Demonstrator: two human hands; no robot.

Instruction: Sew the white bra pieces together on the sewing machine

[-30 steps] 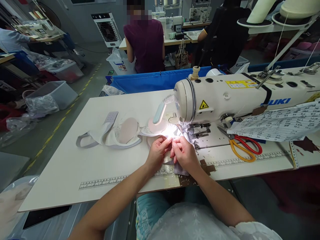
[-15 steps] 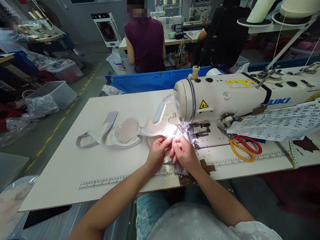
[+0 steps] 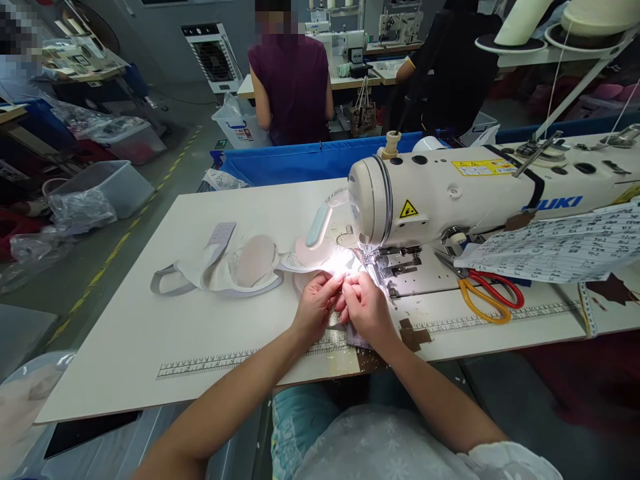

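A pale bra (image 3: 255, 261) with beige cup pads lies across the white table, its left wing and strap spread out to the left. Its right end runs under the bright lamp spot by the needle area of the sewing machine (image 3: 440, 193). There my left hand (image 3: 318, 300) pinches the bra's edge, fingertips pressed together. Close against it, my right hand (image 3: 366, 305) is also closed on the bra's edge. A grey-lilac end of the bra (image 3: 357, 338) hangs below my right hand towards the table's front edge. Glare and fingers hide the exact spot gripped.
Scissors (image 3: 487, 293) with red and yellow handles lie right of my hands, beside a printed paper sheet (image 3: 550, 247). Ruler tape (image 3: 210, 363) runs along the front of the table (image 3: 125, 327). Beyond a blue cloth (image 3: 310, 162), a person in purple (image 3: 290, 87) sits at another machine.
My right hand has shifted and turned slightly, covering more of the grey-lilac end below it. The left hand stays nearly still, and the bra lies as before.
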